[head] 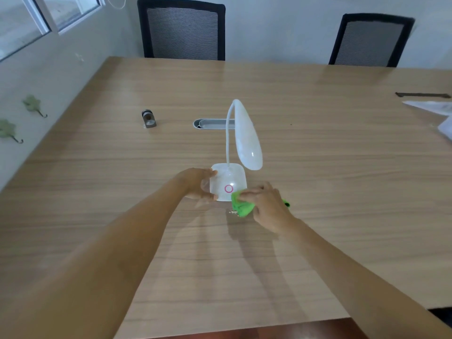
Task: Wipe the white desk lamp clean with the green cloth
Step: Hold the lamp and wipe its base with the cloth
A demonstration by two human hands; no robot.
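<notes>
**Cloth pressed to the front corner of the lamp base**

We see the white desk lamp (228,183) standing upright near the middle of the wooden worktop (318,148), its square base flat on the surface and its thin neck rising from the back of the base, arching over and ending in a long drooping head that hangs above the base's right rear corner. A pink ring marks the front of the base.

Our left hand (199,184) has its grip closed around the left edge of the base, thumb on top at the far corner and fingers curled along the near side. Our right hand (265,204) has its grip bunched tight on the green cloth (241,205), which touches the base's front right corner just beside the pink ring (a small tail of cloth pokes out past the hand on the right).

Farther back on the worktop sit a small grey metal holder (148,118) to the left and an oval cable port (210,124) behind the lamp's neck. Some white papers (433,108) lie at the right edge. Two black mesh chairs (182,30) stand at the far side.
</notes>
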